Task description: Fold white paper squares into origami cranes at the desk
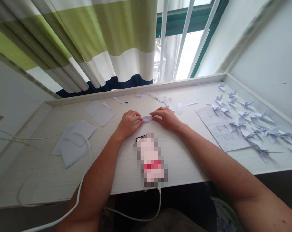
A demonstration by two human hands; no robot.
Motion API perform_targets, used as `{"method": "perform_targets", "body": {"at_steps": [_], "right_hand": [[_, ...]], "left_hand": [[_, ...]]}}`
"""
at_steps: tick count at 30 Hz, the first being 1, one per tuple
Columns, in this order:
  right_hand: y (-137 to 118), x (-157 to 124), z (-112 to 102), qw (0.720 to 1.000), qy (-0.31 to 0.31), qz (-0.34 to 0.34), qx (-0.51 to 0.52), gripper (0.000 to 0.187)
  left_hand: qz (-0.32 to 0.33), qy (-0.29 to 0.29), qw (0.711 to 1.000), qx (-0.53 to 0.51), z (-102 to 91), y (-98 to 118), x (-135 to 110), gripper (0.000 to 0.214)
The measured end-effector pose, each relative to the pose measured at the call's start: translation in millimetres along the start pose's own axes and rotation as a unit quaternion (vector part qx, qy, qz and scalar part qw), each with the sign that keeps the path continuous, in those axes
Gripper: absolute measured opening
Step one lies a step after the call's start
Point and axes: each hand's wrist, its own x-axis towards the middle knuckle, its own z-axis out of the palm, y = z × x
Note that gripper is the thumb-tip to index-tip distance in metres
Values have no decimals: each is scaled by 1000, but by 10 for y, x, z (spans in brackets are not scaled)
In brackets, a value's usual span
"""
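Note:
A small piece of folded white paper (148,119) lies at the middle of the white desk (44,180), and its ends run into both hands. My left hand (128,124) pinches it from the left side. My right hand (166,118) grips it from the right, fingertips close to those of my left hand. Just below my hands lies a phone (150,161) with a pixelated screen, and a white cable (158,206) runs from its lower end.
Several white paper squares (73,145) lie at the left, with more (101,112) behind them. Several folded paper cranes (252,124) crowd the right, partly on a printed sheet (216,127). Paper strips (169,103) lie along the back ledge (136,87), below a striped curtain (88,42).

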Motion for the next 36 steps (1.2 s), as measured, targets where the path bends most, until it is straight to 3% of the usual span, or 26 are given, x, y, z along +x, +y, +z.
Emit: {"method": "perform_targets", "body": {"at_steps": [22,28,36], "right_hand": [[-25,-5,25,1000,-15,-6,8,20],[-58,7,44,998,6,46,35,20],[-46,-5,6,976,38,126,173,18]], "left_hand": [[-67,-41,990,-120,-9,-141,-12,16],[-41,-50,992,-105,25,-115,-7,19],[-88,-10,987,-131,34,-29,-14,19]]}}
